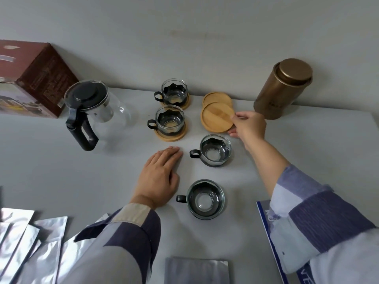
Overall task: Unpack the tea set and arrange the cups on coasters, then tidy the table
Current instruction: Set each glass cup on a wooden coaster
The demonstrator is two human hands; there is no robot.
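Note:
Two glass cups with black holders stand on bamboo coasters: the far cup (174, 91) and the one in front of it (169, 119). Two more cups sit directly on the grey table, the middle one (215, 150) and the near one (205, 198). Two bare coasters lie overlapping at the back right; my right hand (249, 126) pinches the edge of the front coaster (217, 117), which lies over the rear coaster (217, 97). My left hand (160, 177) rests flat on the table, left of the two bare-standing cups.
A glass teapot (92, 111) with black lid and handle stands at the left, a dark red box (37, 78) behind it. A bronze tin (283, 89) stands at the back right. Several silver foil bags (30, 247) lie at the near left, another (196, 270) near centre, and a blue-edged packet (272, 232) near right.

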